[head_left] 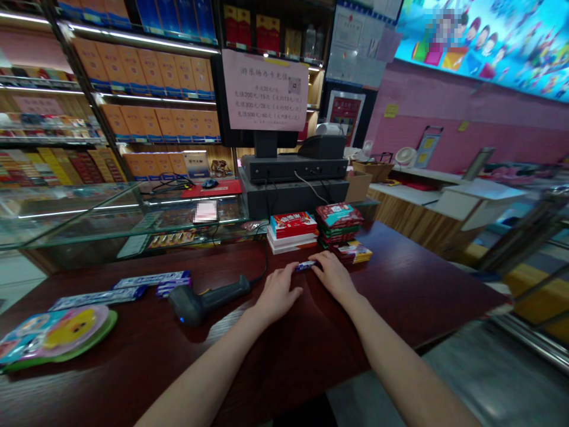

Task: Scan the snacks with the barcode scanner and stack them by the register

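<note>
On the dark red wooden table, a small blue-and-white wrapped packet [305,266] lies between my two hands. My left hand [276,292] has its fingertips closed on the packet's left end, thumb held off to the side. The right end is under the fingers of my right hand [336,277]. Just beyond stands a stack of red-and-white boxes [293,225]. Beside it, dark red and green packets [340,216] are piled up, with a yellow-and-purple pack [357,251] in front. A black handheld barcode scanner [192,303] rests left of my left hand.
Long blue packets [100,298] and a short purple stack [173,287] lie at the left. Nearer is a colourful blister-packed item [62,335]. A glass display case [111,216] and a black monitor [265,144] with a paper sign [267,89] stand behind the table.
</note>
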{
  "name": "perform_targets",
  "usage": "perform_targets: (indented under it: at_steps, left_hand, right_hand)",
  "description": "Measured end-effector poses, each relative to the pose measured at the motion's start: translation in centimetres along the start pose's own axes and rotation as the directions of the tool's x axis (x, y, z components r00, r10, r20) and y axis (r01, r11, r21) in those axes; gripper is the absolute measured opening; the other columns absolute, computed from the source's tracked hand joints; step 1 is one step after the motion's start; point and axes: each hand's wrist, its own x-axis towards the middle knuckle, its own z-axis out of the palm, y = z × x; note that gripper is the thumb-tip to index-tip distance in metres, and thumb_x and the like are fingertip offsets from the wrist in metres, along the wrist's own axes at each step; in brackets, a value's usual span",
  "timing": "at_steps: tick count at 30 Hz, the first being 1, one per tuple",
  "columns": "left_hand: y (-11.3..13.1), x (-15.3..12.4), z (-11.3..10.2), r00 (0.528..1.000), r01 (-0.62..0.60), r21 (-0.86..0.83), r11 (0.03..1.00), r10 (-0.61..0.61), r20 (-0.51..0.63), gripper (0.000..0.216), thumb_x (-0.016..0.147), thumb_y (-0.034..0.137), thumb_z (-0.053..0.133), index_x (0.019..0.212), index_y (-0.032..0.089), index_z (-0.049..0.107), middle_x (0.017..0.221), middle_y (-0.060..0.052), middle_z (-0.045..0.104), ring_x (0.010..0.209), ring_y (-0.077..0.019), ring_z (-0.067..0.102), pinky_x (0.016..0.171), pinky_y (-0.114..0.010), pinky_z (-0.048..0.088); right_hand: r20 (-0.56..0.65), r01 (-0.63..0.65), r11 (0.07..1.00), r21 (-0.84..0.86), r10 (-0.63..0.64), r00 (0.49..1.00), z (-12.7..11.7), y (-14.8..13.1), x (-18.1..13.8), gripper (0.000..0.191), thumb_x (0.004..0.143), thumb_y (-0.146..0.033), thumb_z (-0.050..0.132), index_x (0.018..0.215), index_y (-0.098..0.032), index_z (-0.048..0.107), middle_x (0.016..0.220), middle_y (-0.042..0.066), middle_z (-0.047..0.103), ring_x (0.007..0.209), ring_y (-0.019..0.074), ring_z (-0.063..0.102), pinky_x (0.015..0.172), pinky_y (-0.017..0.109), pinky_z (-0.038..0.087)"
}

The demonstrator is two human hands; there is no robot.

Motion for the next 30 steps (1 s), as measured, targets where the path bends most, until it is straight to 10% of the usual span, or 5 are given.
perform_targets:
  at_steps: [30]
  left_hand:
    - [-0.3,5.5,2.3,0.980,0.175,0.000,0.985,-0.174,-0.099,0.059,0.084,0.024,0.061,0.140,0.017,0.043,0.135,-0.013,0.062,0.130,-0.0276,0.053,0.113,-0.042,0.035]
  right_hand:
    - [-0.089,-0.098,0.994,-0.049,0.093,0.992,2.7,0.8,4.4,0.021,0.092,-0.011,0.051,0.109,-0.017,0.061,0.103,0.009,0.068,0.097,0.0228,0.065,0.086,0.031,0.048]
